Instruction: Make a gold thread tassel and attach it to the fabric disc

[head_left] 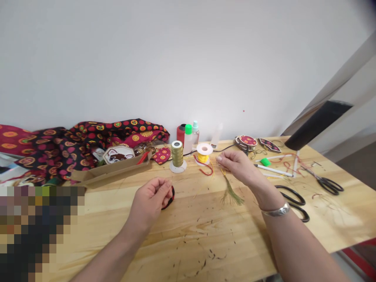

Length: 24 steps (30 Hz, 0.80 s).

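Note:
My left hand [151, 196] is closed in a pinch over the wooden table. Between its thumb and fingers is a small dark patch with a red edge [169, 200], mostly hidden by the hand. My right hand [238, 166] is also closed, thumb against fingertips. From it an olive-green tassel [230, 192] hangs on a short yellow cord, its loose strands fanned out close to the tabletop. Just left of the right hand stand a spool of yellow cord [203, 158] and a cone of olive-green thread [177, 154]. A silver bracelet [277, 210] circles my right wrist.
Black-handled scissors [296, 196] lie beside my right forearm, and a second pair [330, 185] farther right. Behind are a green-capped bottle [188, 139], patterned pieces [247, 141] and a black lamp [319, 123]. Left are a cardboard tray [114, 175] and patterned cloth [61, 143].

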{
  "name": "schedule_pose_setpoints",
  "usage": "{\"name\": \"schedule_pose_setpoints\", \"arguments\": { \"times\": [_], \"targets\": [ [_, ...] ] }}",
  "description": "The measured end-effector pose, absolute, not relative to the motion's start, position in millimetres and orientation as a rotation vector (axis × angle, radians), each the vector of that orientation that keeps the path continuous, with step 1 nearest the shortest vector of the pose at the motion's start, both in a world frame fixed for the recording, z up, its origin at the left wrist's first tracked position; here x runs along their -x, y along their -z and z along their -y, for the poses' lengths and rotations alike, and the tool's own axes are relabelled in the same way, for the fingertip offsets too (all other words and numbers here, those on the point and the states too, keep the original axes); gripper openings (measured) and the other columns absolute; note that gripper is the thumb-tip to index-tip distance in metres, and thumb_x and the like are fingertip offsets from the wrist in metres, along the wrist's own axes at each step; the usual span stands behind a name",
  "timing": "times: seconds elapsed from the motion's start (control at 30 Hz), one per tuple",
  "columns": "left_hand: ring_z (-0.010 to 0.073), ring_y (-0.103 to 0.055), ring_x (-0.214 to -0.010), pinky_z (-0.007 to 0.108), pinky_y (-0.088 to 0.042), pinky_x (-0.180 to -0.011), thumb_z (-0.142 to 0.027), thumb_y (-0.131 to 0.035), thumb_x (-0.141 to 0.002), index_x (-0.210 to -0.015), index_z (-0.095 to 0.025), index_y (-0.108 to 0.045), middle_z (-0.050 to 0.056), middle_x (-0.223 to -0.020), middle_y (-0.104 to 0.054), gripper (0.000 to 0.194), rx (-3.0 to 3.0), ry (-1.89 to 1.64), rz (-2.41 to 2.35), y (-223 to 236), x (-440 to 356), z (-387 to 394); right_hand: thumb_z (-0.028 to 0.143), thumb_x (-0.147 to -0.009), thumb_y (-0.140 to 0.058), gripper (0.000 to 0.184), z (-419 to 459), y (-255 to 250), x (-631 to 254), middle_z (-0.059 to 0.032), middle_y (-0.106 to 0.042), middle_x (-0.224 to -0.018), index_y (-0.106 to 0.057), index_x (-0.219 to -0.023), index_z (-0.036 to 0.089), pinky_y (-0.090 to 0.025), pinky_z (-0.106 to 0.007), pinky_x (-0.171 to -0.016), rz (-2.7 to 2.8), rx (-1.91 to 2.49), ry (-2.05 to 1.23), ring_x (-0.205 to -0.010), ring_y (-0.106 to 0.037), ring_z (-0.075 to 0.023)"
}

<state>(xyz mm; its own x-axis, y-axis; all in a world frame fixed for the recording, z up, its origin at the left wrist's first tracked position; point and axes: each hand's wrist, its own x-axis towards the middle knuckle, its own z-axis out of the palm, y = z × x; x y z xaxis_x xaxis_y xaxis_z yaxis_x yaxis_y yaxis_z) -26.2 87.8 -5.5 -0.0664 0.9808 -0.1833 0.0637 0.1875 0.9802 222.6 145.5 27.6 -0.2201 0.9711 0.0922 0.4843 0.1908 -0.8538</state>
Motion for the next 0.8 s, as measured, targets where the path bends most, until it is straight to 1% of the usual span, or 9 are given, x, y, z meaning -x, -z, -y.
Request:
{"name": "schedule_pose_setpoints", "arguments": {
  "times": [0.1, 0.23, 0.37, 0.47, 0.53, 0.67, 0.8],
  "targets": [
    [0.0072, -0.041, -0.045, 0.019, -0.031, -0.045, -0.044, -0.06, -0.075, -0.065, -0.016, -0.055, -0.004, -0.055, -0.055, 0.03, -1.177, -1.031, -1.427, 6.7, 26.0, -86.3, 0.038, -0.083, -0.048, 0.033, -147.5, -27.6, -225.6, 0.0065, -0.03, -0.053, -0.042, -0.058, 0.018, -0.023, -0.022, -0.046, 1.835, 1.468, -0.785, -0.048, -0.027, -0.0077],
    [0.0099, -0.045, -0.05, 0.022, -0.034, -0.049, -0.042, -0.055, -0.08, -0.068, -0.018, -0.056, -0.003, -0.058, -0.055, 0.027, -1.408, -0.957, -1.506, 9.1, 24.3, -82.4, 0.032, -0.086, -0.043, 0.028, -147.6, -29.0, -225.9, 0.0037, -0.042, -0.053, -0.048, -0.063, 0.017, -0.028, -0.022, -0.051, 1.923, 1.629, -0.469, -0.05, -0.038, -0.0102],
    [0.0125, -0.048, -0.054, 0.024, -0.036, -0.056, -0.04, -0.05, -0.084, -0.07, -0.02, -0.057, -0.004, -0.059, -0.056, 0.025, -1.656, -0.861, -1.596, 10.2, 24.9, -79.1, 0.026, -0.089, -0.041, 0.025, -144.1, -30.1, -219.9, -0.001, -0.051, -0.06, -0.051, -0.068, 0.017, -0.025, -0.026, -0.054, 1.959, 1.694, -0.274, -0.057, -0.045, -0.0143],
    [0.0132, -0.048, -0.056, 0.024, -0.036, -0.057, -0.038, -0.048, -0.086, -0.07, -0.021, -0.056, -0.004, -0.058, -0.055, 0.024, -1.763, -0.813, -1.632, 8.7, 26.0, -79.0, 0.025, -0.091, -0.038, 0.023, -141.9, -30.3, -215.5, -0.0047, -0.058, -0.067, -0.054, -0.075, 0.017, -0.023, -0.027, -0.055, 2.095, 1.792, 0.022, -0.06, -0.051, -0.0165],
    [0.0135, -0.049, -0.056, 0.024, -0.036, -0.057, -0.037, -0.047, -0.086, -0.07, -0.021, -0.056, -0.005, -0.058, -0.054, 0.024, -1.798, -0.799, -1.633, 7.5, 26.5, -79.8, 0.024, -0.093, -0.036, 0.025, -140.7, -30.6, -214.2, -0.0056, -0.061, -0.069, -0.055, -0.079, 0.016, -0.022, -0.027, -0.054, 2.174, 1.854, 0.189, -0.06, -0.053, -0.0169],
    [0.0138, -0.05, -0.056, 0.024, -0.036, -0.057, -0.036, -0.046, -0.086, -0.069, -0.022, -0.055, -0.005, -0.057, -0.055, 0.024, -1.831, -0.789, -1.626, 7.1, 26.8, -81.2, 0.025, -0.094, -0.034, 0.029, -139.2, -31.1, -214.9, -0.0057, -0.062, -0.065, -0.057, -0.079, 0.016, -0.022, -0.027, -0.053, 2.214, 1.868, 0.298, -0.057, -0.055, -0.0168],
    [0.0144, -0.05, -0.056, 0.024, -0.036, -0.057, -0.036, -0.047, -0.085, -0.069, -0.022, -0.056, -0.004, -0.058, -0.055, 0.023, -1.844, -0.794, -1.614, 8.0, 27.0, -81.1, 0.026, -0.092, -0.035, 0.034, -140.5, -30.2, -217.0, -0.0068, -0.063, -0.062, -0.057, -0.068, 0.017, -0.021, -0.028, -0.052, 2.18, 1.873, 0.271, -0.056, -0.054, -0.0168]
  ]
}}
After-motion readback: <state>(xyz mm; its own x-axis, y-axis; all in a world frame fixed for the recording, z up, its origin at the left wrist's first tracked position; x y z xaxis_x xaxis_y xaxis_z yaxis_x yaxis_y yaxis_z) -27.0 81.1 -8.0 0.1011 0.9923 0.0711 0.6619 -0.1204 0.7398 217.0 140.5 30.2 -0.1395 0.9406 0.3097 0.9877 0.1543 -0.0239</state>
